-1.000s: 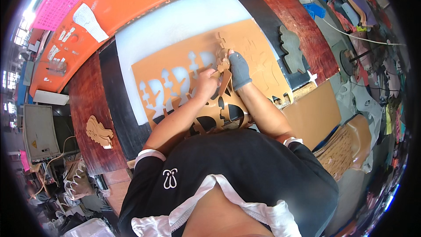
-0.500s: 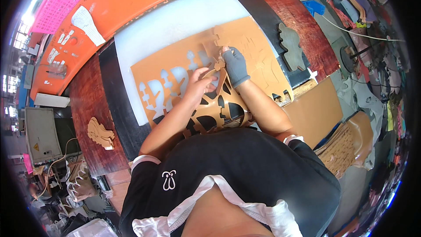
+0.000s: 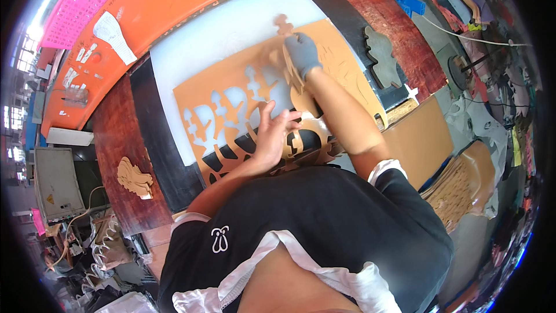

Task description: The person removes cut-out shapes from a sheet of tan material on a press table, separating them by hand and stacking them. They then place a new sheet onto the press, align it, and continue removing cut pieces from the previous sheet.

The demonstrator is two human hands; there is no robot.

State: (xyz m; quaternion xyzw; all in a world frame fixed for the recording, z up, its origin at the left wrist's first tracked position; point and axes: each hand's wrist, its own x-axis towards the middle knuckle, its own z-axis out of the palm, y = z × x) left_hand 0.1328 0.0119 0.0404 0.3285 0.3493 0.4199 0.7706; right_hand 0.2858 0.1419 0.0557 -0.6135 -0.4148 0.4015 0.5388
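We see the gloved right hand (image 3: pixel 302 55) gripping a blurred tan cut-out (image 3: pixel 282 25) at the far edge of the perforated sheet (image 3: pixel 231 65); our left hand (image 3: pixel 271 139), fingers parted, lies toward its near edge.

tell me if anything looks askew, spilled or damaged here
No spill or damage stands out. Slightly odd: the brown sheet seems bowed at its near, cut-out end, not flat, and only the right hand wears a grey glove; the left hand is bare.
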